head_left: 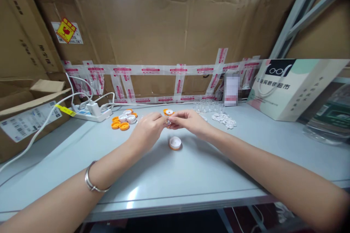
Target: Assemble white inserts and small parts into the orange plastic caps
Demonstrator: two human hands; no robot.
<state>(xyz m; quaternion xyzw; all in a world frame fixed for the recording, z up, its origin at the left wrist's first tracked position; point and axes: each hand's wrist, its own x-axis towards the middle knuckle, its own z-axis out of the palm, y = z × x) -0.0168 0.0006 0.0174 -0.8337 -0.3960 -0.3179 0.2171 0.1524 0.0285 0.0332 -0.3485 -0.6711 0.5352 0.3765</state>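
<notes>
My left hand (151, 126) and my right hand (189, 121) meet over the middle of the table, fingertips pinched together. Between them is something small and pale, mostly hidden by the fingers, so I cannot make out its kind. Just in front of my hands stands a round white cup-like piece (175, 143) with an orange base. Behind the fingertips lies another round orange-and-white piece (168, 111). To the left of my left hand sits a group of round orange caps (124, 126) and white caps (131, 118).
A pile of small white parts (224, 120) and clear little pieces (209, 106) lie at the right back. A power strip (94, 114) with cables and an open carton (30, 116) stand left. At right are a paper bag (284, 91) and a large bottle (332, 116). Cardboard (153, 25) walls the back.
</notes>
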